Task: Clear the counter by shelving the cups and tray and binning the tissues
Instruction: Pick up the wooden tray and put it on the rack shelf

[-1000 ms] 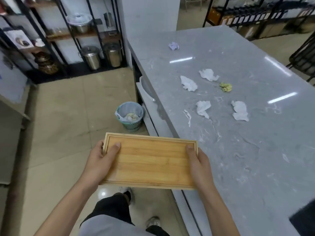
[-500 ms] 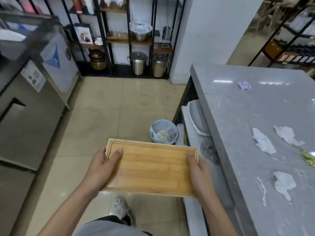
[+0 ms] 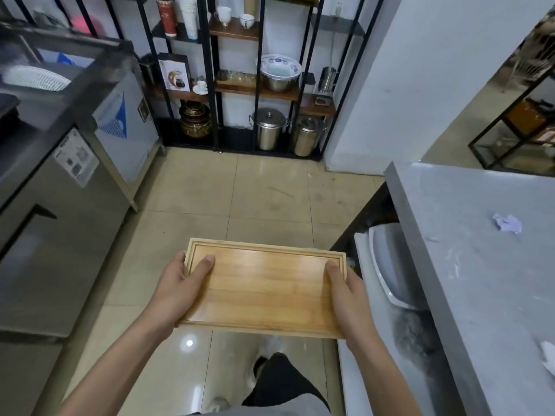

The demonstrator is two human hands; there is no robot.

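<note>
Tray, wooden, held level over the floor by both hands: left hand and right hand each clamp an end, thumbs on top. Shelves now fill the view ahead; the counter has slid to the right edge.

A grey marble-look counter carries one crumpled pale tissue near its far end; another white tissue lies nearer along its right side.
</note>
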